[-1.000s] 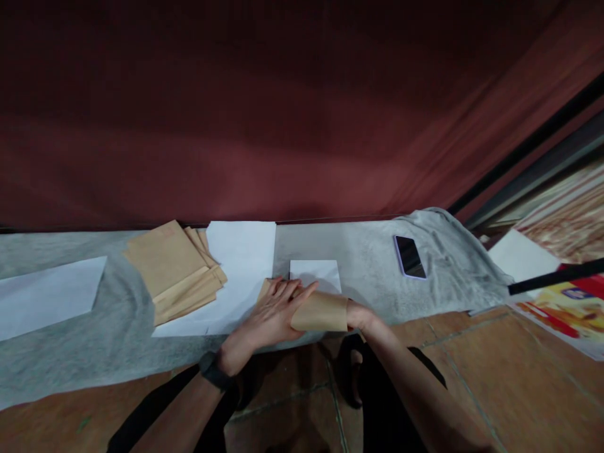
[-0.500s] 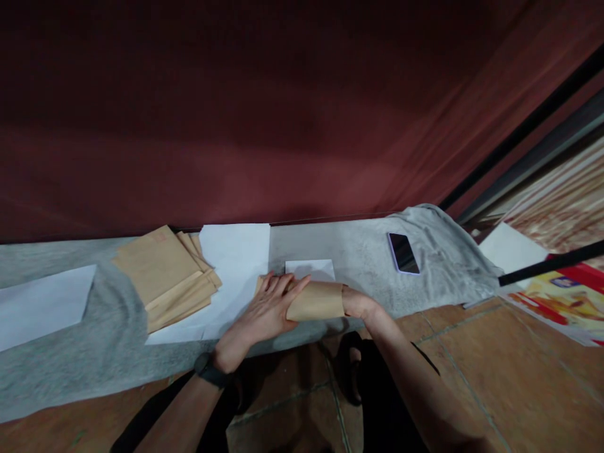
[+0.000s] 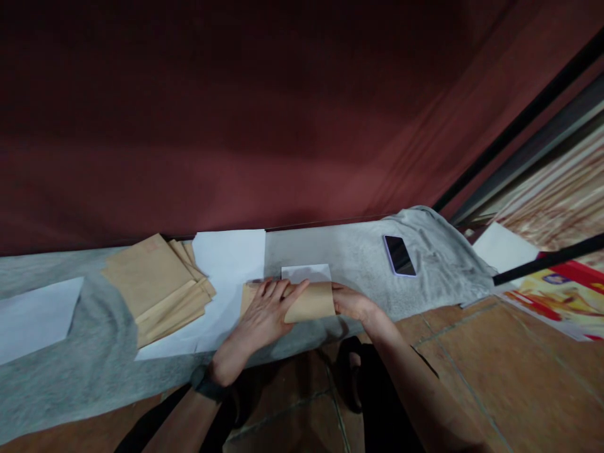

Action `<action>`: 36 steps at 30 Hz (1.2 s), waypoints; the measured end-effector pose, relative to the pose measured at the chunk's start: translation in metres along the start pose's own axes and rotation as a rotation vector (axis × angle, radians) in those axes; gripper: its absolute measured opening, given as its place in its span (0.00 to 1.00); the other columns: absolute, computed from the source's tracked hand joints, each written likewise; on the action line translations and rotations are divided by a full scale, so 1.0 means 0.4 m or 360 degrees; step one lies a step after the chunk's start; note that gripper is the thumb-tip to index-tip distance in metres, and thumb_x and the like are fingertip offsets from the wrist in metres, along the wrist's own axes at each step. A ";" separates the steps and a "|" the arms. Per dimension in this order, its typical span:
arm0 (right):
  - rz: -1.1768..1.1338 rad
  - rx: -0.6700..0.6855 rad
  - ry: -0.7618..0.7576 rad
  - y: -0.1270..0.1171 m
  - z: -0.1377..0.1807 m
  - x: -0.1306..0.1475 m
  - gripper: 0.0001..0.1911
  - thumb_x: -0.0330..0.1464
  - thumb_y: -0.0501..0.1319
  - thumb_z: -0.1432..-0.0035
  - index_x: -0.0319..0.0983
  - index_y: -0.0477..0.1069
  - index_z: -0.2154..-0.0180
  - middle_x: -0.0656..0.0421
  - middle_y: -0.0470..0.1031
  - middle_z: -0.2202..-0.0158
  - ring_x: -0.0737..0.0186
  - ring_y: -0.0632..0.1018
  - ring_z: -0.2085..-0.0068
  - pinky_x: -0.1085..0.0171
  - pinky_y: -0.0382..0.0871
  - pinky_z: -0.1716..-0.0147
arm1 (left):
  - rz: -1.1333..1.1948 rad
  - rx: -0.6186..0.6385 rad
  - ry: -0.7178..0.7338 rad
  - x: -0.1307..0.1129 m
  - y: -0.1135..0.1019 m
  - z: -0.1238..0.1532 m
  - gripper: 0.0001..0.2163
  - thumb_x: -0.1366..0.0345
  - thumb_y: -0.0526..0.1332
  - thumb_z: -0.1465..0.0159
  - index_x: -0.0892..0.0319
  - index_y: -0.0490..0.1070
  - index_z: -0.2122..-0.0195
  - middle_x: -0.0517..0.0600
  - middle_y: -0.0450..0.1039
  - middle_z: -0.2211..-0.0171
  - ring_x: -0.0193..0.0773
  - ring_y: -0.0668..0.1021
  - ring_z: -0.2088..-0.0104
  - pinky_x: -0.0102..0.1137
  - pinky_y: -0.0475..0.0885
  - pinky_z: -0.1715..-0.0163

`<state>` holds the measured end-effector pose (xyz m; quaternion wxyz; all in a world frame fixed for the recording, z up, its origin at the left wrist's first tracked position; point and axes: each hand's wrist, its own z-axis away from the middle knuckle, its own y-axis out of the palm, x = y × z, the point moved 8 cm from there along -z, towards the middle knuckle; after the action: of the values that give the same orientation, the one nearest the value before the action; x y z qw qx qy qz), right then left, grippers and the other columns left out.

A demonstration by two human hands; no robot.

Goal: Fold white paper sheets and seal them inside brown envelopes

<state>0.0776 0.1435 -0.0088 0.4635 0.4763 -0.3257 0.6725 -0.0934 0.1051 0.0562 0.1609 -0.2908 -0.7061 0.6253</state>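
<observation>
A brown paper envelope (image 3: 311, 303) lies crosswise in front of me on the grey cloth. My left hand (image 3: 268, 309) rests flat on its left part, fingers stretched and slightly apart, pressing from above. At the envelope's right end is my right hand (image 3: 352, 303); its fingertips go into or behind the paper edge there and are hidden. A small white paper (image 3: 306, 273) shows just behind the envelope. To the left, several brown envelopes (image 3: 155, 277) lie in a fanned stack, partly over large white sheets (image 3: 229, 258).
The grey cloth (image 3: 358, 251) covers a long, narrow surface against a dark red backdrop (image 3: 283, 189). A phone (image 3: 399, 256) lies at the right, another white sheet (image 3: 38, 318) at the far left. Black bars (image 3: 547, 261) and a colourful printed package (image 3: 566, 292) are at the right.
My right hand has drawn back a little, so more of its fingers show at the envelope's right end. The envelope has shifted slightly left; my left hand remains on it.
</observation>
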 end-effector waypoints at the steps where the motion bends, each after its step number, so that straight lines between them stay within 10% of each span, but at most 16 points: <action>1: -0.0101 0.0032 0.0034 0.003 -0.002 0.004 0.14 0.41 0.66 0.49 0.42 0.78 0.62 0.56 0.81 0.66 0.56 0.80 0.63 0.63 0.74 0.68 | -0.0011 0.0001 -0.0013 0.002 -0.002 -0.002 0.45 0.64 0.67 0.42 0.45 0.44 0.27 0.56 0.65 0.41 0.53 0.69 0.43 0.48 0.59 0.39; 7: -0.0228 -0.0245 -0.0060 -0.070 -0.023 0.037 0.20 0.43 0.66 0.47 0.39 0.74 0.57 0.56 0.80 0.63 0.61 0.79 0.65 0.64 0.73 0.64 | -0.0048 -0.0059 -0.0149 0.060 -0.027 0.000 0.43 0.60 0.66 0.40 0.49 0.45 0.27 0.56 0.69 0.45 0.53 0.71 0.45 0.46 0.61 0.41; 11: 0.0883 -0.0831 -0.0097 -0.136 -0.008 0.063 0.14 0.40 0.61 0.38 0.38 0.72 0.56 0.52 0.79 0.59 0.56 0.80 0.58 0.59 0.73 0.55 | -0.0008 -0.0140 -0.0341 0.131 -0.050 0.012 0.44 0.57 0.66 0.40 0.50 0.42 0.27 0.56 0.69 0.45 0.54 0.71 0.46 0.47 0.64 0.43; 17: 0.1759 -0.0886 0.0118 -0.073 -0.015 0.060 0.25 0.46 0.64 0.39 0.34 0.69 0.50 0.41 0.75 0.49 0.47 0.78 0.48 0.59 0.73 0.54 | 0.0039 -0.0109 -0.0416 0.163 -0.046 0.009 0.47 0.56 0.66 0.42 0.51 0.38 0.27 0.57 0.66 0.43 0.56 0.70 0.43 0.51 0.61 0.39; 30: 0.1522 -0.0906 0.0002 -0.072 -0.032 0.056 0.09 0.31 0.60 0.38 0.39 0.69 0.54 0.50 0.79 0.55 0.52 0.80 0.52 0.61 0.71 0.54 | 0.0137 -0.0060 -0.0429 0.194 -0.016 0.023 0.48 0.58 0.66 0.42 0.48 0.35 0.27 0.57 0.63 0.39 0.57 0.67 0.37 0.60 0.50 0.34; 36: 0.1093 -0.1165 -0.0230 -0.193 0.004 0.086 0.08 0.30 0.58 0.41 0.40 0.70 0.59 0.55 0.79 0.65 0.52 0.81 0.61 0.61 0.70 0.61 | 0.0147 0.0013 -0.0465 0.200 0.001 0.024 0.50 0.58 0.66 0.43 0.49 0.34 0.27 0.58 0.62 0.39 0.57 0.66 0.36 0.60 0.47 0.33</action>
<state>0.1463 0.1805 0.0239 0.3284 0.1934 -0.7091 0.5932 -0.1613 0.1466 0.0435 0.0285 -0.2283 -0.7053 0.6705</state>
